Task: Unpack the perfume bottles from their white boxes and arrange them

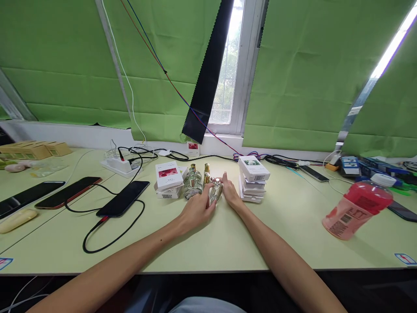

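A clear glass perfume bottle stands in front of me at the middle of the table, with my left hand closed around its left side. My right hand is at the bottle's right side, fingers stretched out; whether they touch the glass I cannot tell. Just left of it, more glass perfume bottles with gold-coloured necks stand close together, partly hidden by my left hand. Beside them lie stacked white boxes with a red picture. Right of my right hand rises a stack of white boxes, the top one with a green picture.
Several phones lie at left, one phone plugged into a black cable. A power strip and tangled cables run along the back. A pink drink bottle appears tilted at right. Tan boxes sit far left.
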`<state>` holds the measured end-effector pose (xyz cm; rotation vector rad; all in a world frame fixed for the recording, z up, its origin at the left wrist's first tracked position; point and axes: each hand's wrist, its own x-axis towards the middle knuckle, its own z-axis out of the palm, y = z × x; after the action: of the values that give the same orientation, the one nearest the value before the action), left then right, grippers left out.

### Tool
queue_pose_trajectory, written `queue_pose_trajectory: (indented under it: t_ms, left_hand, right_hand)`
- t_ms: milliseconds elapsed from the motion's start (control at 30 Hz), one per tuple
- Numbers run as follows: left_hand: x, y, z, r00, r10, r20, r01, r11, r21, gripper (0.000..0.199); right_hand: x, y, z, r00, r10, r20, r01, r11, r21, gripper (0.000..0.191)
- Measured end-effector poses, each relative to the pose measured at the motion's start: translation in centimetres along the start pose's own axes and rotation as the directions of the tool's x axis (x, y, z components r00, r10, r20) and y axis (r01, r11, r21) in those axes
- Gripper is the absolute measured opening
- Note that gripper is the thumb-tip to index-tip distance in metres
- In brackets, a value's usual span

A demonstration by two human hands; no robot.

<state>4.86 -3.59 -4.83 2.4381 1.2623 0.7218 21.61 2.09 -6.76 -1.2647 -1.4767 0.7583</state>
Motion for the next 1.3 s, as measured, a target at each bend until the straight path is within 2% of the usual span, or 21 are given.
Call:
queue_pose_trajectory:
  t_ms: [167, 367, 600, 933, 1167, 1300]
  left_hand:
    - [-0.01, -0.14, 0.17, 1.000, 0.014, 0.007, -0.014, 1.000, -0.001, 0.048]
    - [-0.07, -0.23, 0.25, 1.000, 0.025, 0.019, -0.025, 1.000, 0.006, 0.052]
    - [-0.13, -0.03, 0.05, 0.999, 0.020, 0.028, -0.020, 1.000, 0.002, 0.052]
    - [-0.13, -0.11, 0.09, 0.999, 0.026, 0.018, -0.026, 1.000, 0.005, 0.048]
    - [-0.06, -0.27, 0.15, 0.999, 0.033, 0.010, -0.033, 0.999, -0.004, 0.048]
    - [-0.01, -0.36, 0.26, 0.999, 0.033, 0.007, -0.033, 0.999, 0.000, 0.047]
  right_hand:
    - [0.30, 0.47, 0.37, 1.000, 0.002, 0.019, 0.000, 0.995, -0.097, 0.093]
    - [0.38, 0.66, 0.56, 0.998, 0.014, 0.061, -0.005, 0.990, -0.144, 0.093]
    - [0.51, 0.83, 0.65, 0.998, 0.020, 0.058, -0.009, 0.983, -0.184, 0.089]
    - [0.35, 0.03, 0.57, 0.995, 0.062, 0.080, -0.041, 0.971, -0.238, 0.078]
    - [0.56, 0.26, 0.74, 0.992, -0.108, 0.067, 0.124, 0.934, -0.334, 0.069]
    - [0.78, 0.68, 0.50, 0.992, -0.125, 0.020, 0.119, 0.870, -0.478, 0.054]
